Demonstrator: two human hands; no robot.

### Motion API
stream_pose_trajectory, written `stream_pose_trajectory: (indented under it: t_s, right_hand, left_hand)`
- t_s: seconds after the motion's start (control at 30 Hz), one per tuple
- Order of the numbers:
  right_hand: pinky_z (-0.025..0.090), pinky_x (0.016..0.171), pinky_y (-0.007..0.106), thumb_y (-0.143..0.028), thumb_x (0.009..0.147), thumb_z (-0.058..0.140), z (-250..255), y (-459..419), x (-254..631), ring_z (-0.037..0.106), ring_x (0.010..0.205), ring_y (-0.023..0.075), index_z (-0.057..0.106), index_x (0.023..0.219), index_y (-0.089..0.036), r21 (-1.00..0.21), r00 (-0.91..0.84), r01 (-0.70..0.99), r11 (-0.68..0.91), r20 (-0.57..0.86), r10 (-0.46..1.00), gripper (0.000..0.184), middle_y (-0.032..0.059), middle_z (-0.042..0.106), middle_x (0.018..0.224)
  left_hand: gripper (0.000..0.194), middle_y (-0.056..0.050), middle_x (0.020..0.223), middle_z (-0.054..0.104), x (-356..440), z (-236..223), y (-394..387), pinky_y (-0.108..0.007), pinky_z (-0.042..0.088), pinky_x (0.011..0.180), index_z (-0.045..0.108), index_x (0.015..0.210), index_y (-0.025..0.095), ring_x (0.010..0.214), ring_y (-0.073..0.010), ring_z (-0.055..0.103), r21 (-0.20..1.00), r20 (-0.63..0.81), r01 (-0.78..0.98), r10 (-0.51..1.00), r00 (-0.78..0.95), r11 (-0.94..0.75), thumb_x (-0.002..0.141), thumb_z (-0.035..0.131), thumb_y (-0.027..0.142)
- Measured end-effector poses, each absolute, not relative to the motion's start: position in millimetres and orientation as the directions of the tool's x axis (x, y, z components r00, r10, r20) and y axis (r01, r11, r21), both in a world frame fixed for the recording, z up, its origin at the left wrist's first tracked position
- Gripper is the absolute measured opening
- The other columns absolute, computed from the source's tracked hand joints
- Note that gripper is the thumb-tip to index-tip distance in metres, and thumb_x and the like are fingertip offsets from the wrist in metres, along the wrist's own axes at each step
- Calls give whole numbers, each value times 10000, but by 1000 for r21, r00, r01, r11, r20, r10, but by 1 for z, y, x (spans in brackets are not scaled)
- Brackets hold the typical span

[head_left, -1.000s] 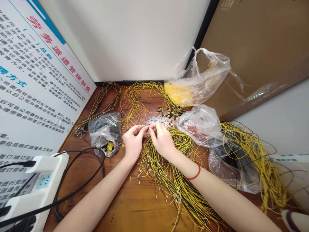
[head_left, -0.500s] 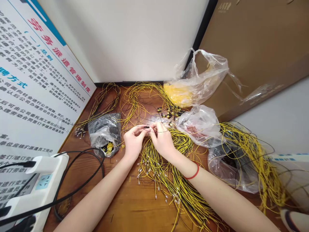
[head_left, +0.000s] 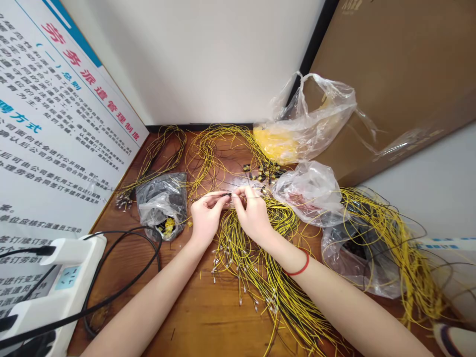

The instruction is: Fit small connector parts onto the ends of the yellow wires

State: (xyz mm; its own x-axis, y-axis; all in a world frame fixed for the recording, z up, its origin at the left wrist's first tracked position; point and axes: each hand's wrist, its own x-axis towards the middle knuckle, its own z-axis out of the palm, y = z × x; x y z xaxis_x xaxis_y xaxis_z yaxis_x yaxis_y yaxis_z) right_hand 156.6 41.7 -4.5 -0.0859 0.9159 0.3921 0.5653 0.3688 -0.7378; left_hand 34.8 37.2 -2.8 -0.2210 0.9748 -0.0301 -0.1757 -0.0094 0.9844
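Observation:
Above the wooden table, my left hand (head_left: 207, 218) pinches a small black connector (head_left: 228, 194) between thumb and fingertips. My right hand (head_left: 253, 213) is closed close beside it, its thumb and forefinger pinching a thin wire whose end lies at the connector; whether it is fully inside is too small to tell. A thick bundle of yellow and black wires (head_left: 260, 258) lies under and in front of my right hand, with clear-tipped ends at its near left. Just beyond my hands lies a pile of small black and yellow connectors (head_left: 262, 172).
At the left stand an open dark plastic bag (head_left: 161, 198) and a white power strip (head_left: 84, 277) with black cables. Clear bags (head_left: 308, 191) lie at the right, beside more yellow wires (head_left: 405, 263). A bag of yellow pieces (head_left: 277, 144) leans at the back near a brown board (head_left: 390, 74).
My hands stay nearly in place. The fingertips of my right hand have shifted slightly around the wire, and the black connector has moved a little between the hands.

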Motion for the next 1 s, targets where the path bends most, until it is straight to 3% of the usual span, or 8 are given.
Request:
stream_pose_trajectory:
  t_s: [0.27,1.0]
  right_hand:
    - [492,760,354,-224,913,444,-8,43,158,620,823,204,534,915,-198,-696,-125,568,440,456,881,93,81,645,874]
    - [474,709,338,-209,898,428,-7,43,156,591,774,198,509,868,-209,-706,-129,578,409,416,900,86,73,618,837]
  left_hand:
    - [213,-78,737,742,35,-1,37,-345,608,677,674,740,116,686,-201,713,989,-34,-150,965,-259,-5,631,743,285]
    - [156,-62,726,739,35,-2,36,-339,603,690,680,741,133,672,-188,708,993,-1,-116,967,-255,-30,647,721,252]
